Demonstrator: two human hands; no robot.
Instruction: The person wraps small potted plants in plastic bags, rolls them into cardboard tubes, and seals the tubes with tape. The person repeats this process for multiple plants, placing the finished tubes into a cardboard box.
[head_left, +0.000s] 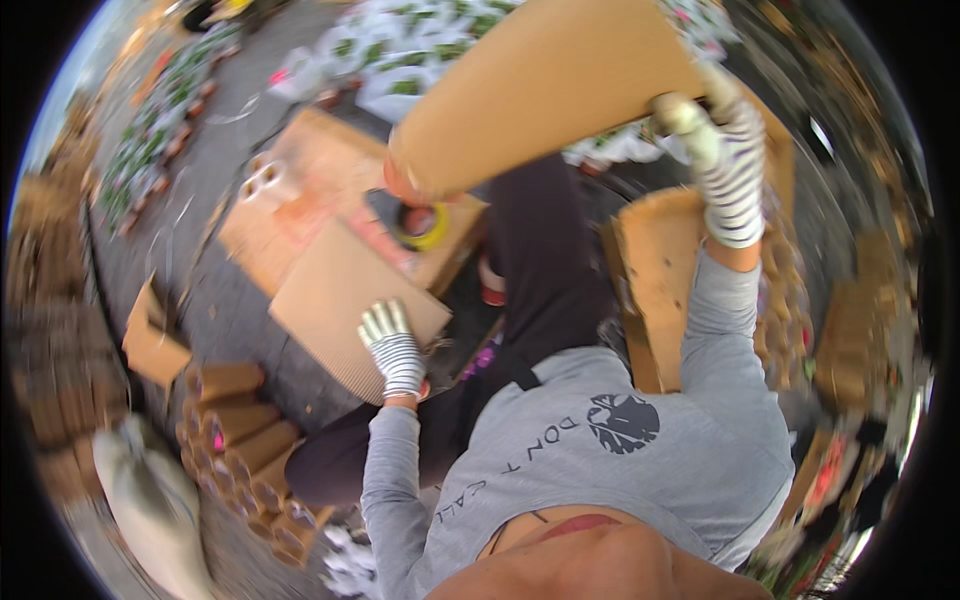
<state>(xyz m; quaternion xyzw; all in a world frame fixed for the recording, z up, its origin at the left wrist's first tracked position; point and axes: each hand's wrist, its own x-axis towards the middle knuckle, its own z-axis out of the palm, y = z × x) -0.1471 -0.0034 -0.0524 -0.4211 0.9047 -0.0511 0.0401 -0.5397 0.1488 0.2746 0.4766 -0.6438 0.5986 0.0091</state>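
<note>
My right hand (712, 150), in a striped glove with pale fingers, grips the upper rim of a large rolled cardboard sleeve (540, 90). A reddish-brown pot base (405, 176) shows at the sleeve's lower end, above a cardboard box used as a low surface (330, 150). My left hand (394, 349), gloved alike, lies with spread fingers on a sheet of corrugated cardboard (352, 300); whether it grips the edge is hidden. A roll of yellow tape (424, 227) sits on the box, beside the pot.
White-wrapped potted plants (405, 60) stand ahead, with another row (161, 127) at left. Rolled cardboard sleeves (247, 435) are grouped at lower left near a white sack (154, 510). An upright cardboard piece (660, 277) stands by my right side. Stacked cardboard (60, 360) lines the far left.
</note>
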